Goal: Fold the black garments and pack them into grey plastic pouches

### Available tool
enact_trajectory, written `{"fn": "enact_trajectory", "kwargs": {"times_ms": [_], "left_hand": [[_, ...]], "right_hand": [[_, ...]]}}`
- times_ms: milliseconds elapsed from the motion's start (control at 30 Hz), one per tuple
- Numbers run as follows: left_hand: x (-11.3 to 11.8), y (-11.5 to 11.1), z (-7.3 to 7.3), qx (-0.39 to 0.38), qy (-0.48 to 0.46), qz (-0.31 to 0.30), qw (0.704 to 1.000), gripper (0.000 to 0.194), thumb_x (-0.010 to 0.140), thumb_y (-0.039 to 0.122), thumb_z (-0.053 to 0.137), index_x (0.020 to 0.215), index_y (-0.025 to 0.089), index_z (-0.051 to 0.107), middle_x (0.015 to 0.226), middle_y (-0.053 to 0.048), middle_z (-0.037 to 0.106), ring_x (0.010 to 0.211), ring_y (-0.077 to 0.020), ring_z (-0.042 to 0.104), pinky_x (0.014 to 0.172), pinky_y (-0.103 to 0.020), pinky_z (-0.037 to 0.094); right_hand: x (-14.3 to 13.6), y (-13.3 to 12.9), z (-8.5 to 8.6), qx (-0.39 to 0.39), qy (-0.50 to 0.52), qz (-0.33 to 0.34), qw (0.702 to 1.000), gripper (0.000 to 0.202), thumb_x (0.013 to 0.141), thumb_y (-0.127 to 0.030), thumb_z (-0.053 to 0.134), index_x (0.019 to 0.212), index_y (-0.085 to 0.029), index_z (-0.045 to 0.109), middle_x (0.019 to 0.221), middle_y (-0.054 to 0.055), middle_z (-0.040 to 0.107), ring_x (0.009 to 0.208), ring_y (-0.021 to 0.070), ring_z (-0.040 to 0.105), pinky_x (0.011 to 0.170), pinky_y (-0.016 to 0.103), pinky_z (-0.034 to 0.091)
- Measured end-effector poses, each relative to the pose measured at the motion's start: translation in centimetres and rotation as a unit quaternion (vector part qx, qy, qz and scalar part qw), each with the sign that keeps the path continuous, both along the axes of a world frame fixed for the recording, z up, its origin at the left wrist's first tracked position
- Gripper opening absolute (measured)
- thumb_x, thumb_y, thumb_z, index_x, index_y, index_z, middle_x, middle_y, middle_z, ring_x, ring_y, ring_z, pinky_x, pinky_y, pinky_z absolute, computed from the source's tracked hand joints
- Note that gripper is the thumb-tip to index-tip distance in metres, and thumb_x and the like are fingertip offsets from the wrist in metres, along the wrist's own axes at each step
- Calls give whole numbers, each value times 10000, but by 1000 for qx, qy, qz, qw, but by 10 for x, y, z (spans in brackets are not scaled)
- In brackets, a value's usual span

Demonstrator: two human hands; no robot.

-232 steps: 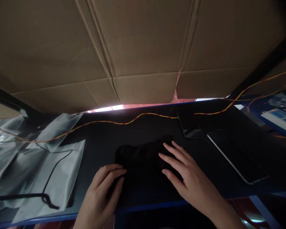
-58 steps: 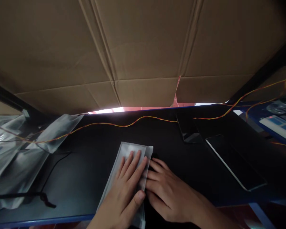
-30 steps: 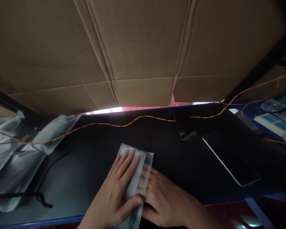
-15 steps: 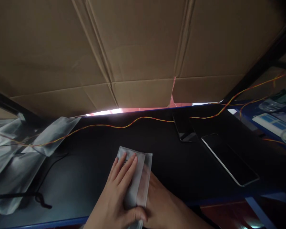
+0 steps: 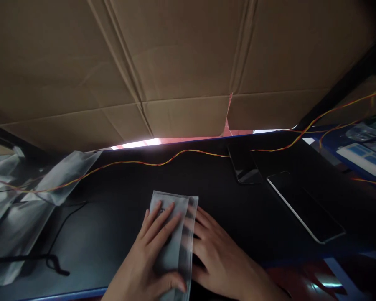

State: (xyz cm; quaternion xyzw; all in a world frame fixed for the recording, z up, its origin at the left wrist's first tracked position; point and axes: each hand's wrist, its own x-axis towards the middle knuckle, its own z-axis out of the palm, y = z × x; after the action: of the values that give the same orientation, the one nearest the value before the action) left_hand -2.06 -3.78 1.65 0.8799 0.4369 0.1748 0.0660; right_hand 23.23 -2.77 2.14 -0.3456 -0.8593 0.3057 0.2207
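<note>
A frosted plastic bag (image 5: 172,251) with a clear strip along its right side and some dark print near the top lies at the front middle of the black table. My left hand (image 5: 150,246) rests flat on it, fingers spread and thumb out to the right. At the bag's right edge is my right hand (image 5: 216,246), its fingers apart and their tips showing blurred through the clear strip. Whether those fingertips are inside the bag or underneath it, I cannot tell. The bag's lower end runs out of view.
More plastic bags (image 5: 21,221) are piled at the left, beside a black cord (image 5: 54,259). Two dark phones (image 5: 242,165) (image 5: 303,205) lie at the right. A red-yellow twisted wire (image 5: 138,162) crosses the black table (image 5: 113,234), with cardboard (image 5: 181,62) behind.
My right hand has come out from beneath my left, its fingers now spread at the bag's right edge. The left hand stays on the bag, which has shifted slightly left.
</note>
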Motion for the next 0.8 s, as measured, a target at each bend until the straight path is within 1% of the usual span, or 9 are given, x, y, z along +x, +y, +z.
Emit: {"fn": "enact_trajectory", "kwargs": {"times_ms": [100,200,267,367,433,533,600,667,800], "left_hand": [[4,3,0,2,0,-10,1000,1196,799,939,623,1748,280,317,1742,-202,458,1630,-500,351,1134,-775,474],[6,6,2,-8,-16,-9,1000,1197,803,944,607,1756,291,291,1754,-200,440,1630,-484,367,1145,-758,481],[5,7,2,-11,-22,-1,1000,1204,801,949,602,1761,302,272,1763,-200,423,1621,-479,389,1167,-766,452],[4,7,0,-16,-20,4,1000,1270,758,962,633,1770,301,241,1774,-206,399,1619,-493,384,1176,-789,426],[6,7,-2,-25,-12,-12,1000,1325,723,969,660,1776,297,217,1773,-205,401,1621,-497,377,1189,-801,402],[11,8,-1,-44,-5,-39,998,1366,714,967,679,1785,293,165,1774,-195,404,1631,-476,373,1225,-787,373],[14,10,0,-48,-5,-47,998,1378,717,970,671,1788,288,136,1775,-192,403,1637,-464,367,1231,-778,380],[15,11,1,-41,-1,-48,998,1390,710,978,664,1789,283,129,1779,-200,389,1632,-477,369,1210,-793,400],[11,9,0,20,15,-3,1000,1338,751,940,699,1783,268,176,1791,-229,340,1625,-554,320,1135,-892,389]], "right_hand": [[-14,-4,-8,14,-17,-33,999,830,976,-260,803,1712,-254,420,1780,86,429,1701,264,256,1415,530,110],[-13,-3,-3,5,-13,-24,1000,876,964,-259,822,1725,-268,388,1770,72,449,1697,266,268,1414,554,104],[0,-1,4,-10,-12,-8,1000,813,993,-287,803,1709,-315,420,1749,41,485,1676,267,324,1401,565,186],[21,4,9,-6,-22,-66,998,516,1062,-232,703,1554,-366,622,1615,11,633,1574,283,477,1303,578,399],[24,5,7,11,-33,-116,993,372,1037,-186,727,1364,-361,749,1490,8,707,1453,299,565,1190,553,505],[14,3,-2,24,-36,-143,989,292,943,-173,846,1178,-339,794,1400,-6,730,1343,303,594,1108,512,541],[5,-1,-7,34,-32,-168,985,330,925,-176,864,1195,-345,780,1391,-14,733,1353,317,580,1109,526,532],[2,-4,-11,50,-37,-191,980,443,930,-185,852,1317,-369,741,1445,-13,720,1406,348,551,1121,571,520],[15,-6,-13,90,-43,-231,968,611,958,-204,800,1526,-336,620,1527,26,696,1462,368,531,1152,619,505]]}}
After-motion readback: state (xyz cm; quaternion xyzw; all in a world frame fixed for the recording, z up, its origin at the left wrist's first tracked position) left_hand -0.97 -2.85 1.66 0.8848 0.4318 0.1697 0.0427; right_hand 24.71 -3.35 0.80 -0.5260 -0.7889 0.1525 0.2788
